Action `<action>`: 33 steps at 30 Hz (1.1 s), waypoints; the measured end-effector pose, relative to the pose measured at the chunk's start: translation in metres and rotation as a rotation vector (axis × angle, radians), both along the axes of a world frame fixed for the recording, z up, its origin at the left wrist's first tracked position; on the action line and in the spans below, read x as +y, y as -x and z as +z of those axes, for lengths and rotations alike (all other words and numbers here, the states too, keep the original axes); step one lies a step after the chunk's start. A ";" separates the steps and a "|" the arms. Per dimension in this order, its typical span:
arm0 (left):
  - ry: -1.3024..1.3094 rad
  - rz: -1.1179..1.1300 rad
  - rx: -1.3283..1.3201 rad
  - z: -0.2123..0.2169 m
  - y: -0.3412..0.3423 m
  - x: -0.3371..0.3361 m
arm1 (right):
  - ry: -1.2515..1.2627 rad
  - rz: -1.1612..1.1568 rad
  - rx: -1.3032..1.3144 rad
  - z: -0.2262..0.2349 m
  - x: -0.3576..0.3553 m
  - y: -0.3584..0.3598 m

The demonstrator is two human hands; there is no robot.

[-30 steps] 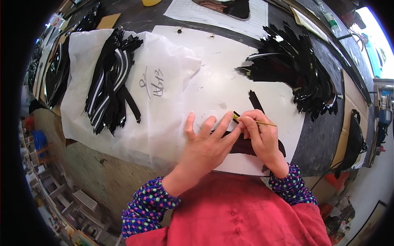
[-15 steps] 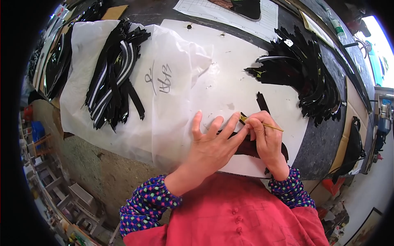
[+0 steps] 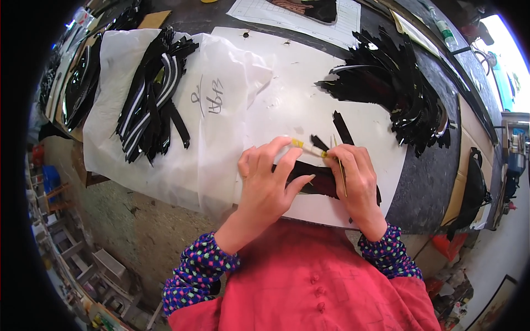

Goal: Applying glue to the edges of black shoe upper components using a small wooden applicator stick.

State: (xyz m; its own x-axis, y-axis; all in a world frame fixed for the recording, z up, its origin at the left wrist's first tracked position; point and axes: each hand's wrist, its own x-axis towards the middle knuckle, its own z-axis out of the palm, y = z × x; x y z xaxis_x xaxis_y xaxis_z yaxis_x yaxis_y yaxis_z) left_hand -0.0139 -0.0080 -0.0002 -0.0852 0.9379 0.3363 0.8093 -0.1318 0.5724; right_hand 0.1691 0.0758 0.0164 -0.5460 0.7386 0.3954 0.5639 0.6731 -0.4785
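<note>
On the white sheet lies a dark, glossy piece with black edges, under and between my hands. My left hand rests over its left end, fingers spread and thumb stretched out. A narrow pale strip with yellow ends runs from the left fingertips to the right ones; whether the left fingers grip it I cannot tell. My right hand is closed around a thin gold-coloured tool, and the strip's other end meets its fingertips. A short black strip and a longer black strip lie just beyond.
A heap of black strips fans out at the right. Another bundle, black with white stripes, lies on thin translucent wrapping at the left. Gridded paper lies at the far edge, a clear bottle at the far right.
My left hand has pulled back left and its thumb has opened away from the right hand. The pale strip now shows between the hands. The gold tool has turned from sideways to nearly upright.
</note>
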 end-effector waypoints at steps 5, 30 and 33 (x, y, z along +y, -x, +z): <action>-0.053 -0.009 0.064 0.000 -0.006 -0.019 | -0.057 -0.077 0.009 -0.004 0.012 -0.008; 0.082 0.052 0.237 0.010 -0.023 -0.019 | 0.267 0.022 0.239 0.005 -0.016 -0.018; -0.013 0.096 0.291 0.014 -0.026 -0.022 | 0.372 0.047 0.258 0.012 -0.016 -0.019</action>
